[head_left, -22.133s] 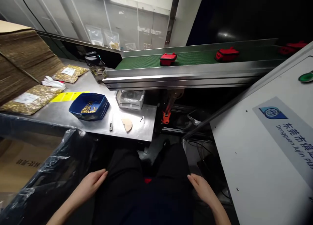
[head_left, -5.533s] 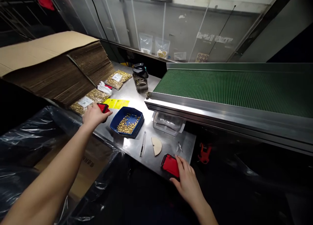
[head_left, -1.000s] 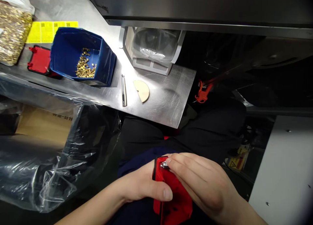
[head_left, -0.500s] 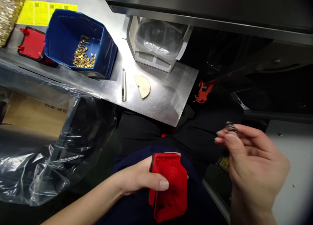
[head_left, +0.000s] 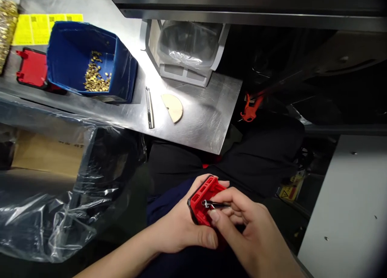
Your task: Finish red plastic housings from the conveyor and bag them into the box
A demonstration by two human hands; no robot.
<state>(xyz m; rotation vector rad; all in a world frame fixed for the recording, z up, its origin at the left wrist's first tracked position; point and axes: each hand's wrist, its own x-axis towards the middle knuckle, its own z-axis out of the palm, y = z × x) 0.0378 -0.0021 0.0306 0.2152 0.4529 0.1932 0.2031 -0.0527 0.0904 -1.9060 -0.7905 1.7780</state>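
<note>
My left hand grips a red plastic housing with a black edge, held tilted above my lap. Rectangular slots run along its upper side. The thumb and index finger of my right hand pinch a small shiny metal part inside the open face of the housing. A dark slim piece extends from that metal part toward my palm; its exact kind is not clear. My right fingers cover part of the housing's interior.
On the metal bench lie a utility knife and a half-round beige piece. A blue bin holds small brass parts. Beside it are a red housing and yellow labels. A plastic-lined box stands left; orange-handled cutters hang right.
My right hand has moved left and brought the metal part into the red housing. My left hand has turned and tilted the housing. The view has shifted slightly.
</note>
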